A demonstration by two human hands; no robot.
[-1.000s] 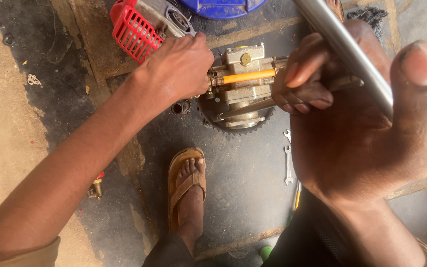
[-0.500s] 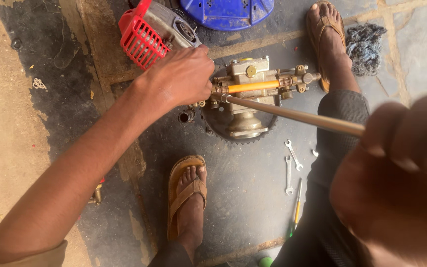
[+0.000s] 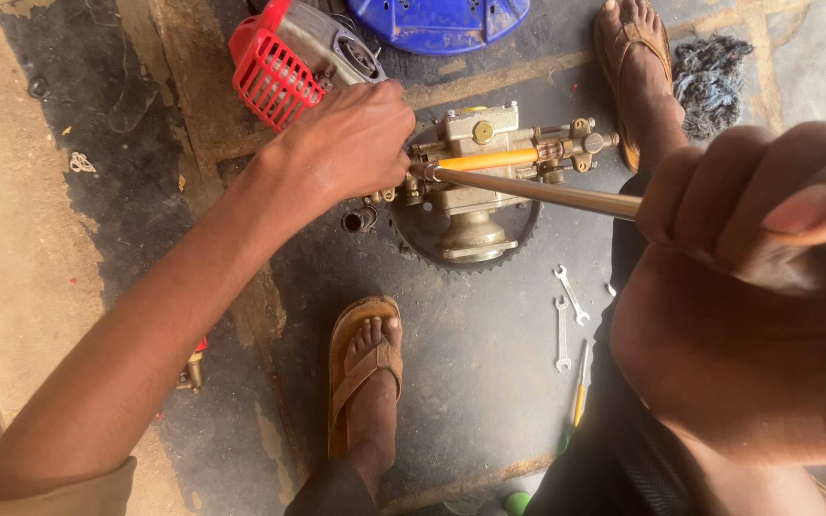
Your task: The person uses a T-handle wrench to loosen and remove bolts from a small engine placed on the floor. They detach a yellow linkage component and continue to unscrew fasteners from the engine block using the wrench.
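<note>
Head view, looking down at an oil-stained concrete floor [image 3: 489, 382].

Left hand [image 3: 351, 143], centre-upper frame: fingers curled and pressed down on the left end of a grey-and-brass metal pump assembly [image 3: 475, 191] that sits on a toothed round base, upper centre. What lies under the palm is hidden, so whether the fingers pinch a small part or only brace the pump cannot be told.

Right hand [image 3: 748, 296], large and close to the lens at right: fingers wrapped tight around a long silver metal rod [image 3: 537, 191]. The rod runs leftward from the fist, and its tip meets the pump just beside the left hand's fingertips. An orange tube [image 3: 485, 160] lies along the pump just above the rod.

Around it: red-grilled small engine housing [image 3: 289, 62] at upper left, touching or nearly touching the left wrist. Blue plastic cover [image 3: 442, 19] at top centre. Two small open-ended spanners [image 3: 566, 315] on the floor below the pump, a yellow-handled tool [image 3: 578, 397] just beneath them. Sandalled feet at lower centre [image 3: 365, 382] and top right [image 3: 638, 67]; dark rag [image 3: 709, 81] beside the upper one.
</note>
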